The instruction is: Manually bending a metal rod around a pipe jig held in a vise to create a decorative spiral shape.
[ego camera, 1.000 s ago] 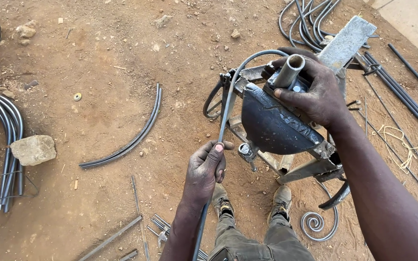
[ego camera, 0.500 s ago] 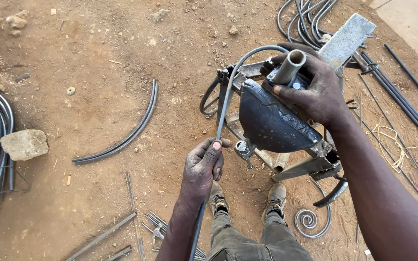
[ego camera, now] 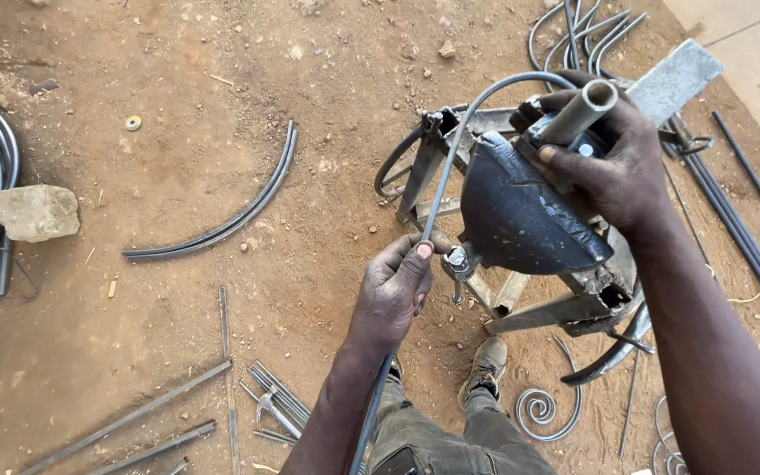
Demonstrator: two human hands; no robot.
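- The left hand [ego camera: 395, 295] was closed around a thin grey steel rod [ego camera: 443, 180], thumb pressed along it, just beside the bolt at the lower edge of the bending jig [ego camera: 521, 211].
- The rod ran up from that fist, curved over the top of the jig's dark rounded former and passed behind the right hand.
- The right hand [ego camera: 613, 163] was clamped over the jig's upright pipe handle [ego camera: 580, 110], fingers wrapped across the top.
- The jig stood on a welded angle-iron frame above the person's shoes.
- A curved bar [ego camera: 222, 224] lay on the dirt, well apart to the left; a stone [ego camera: 35, 211] lay farther left.
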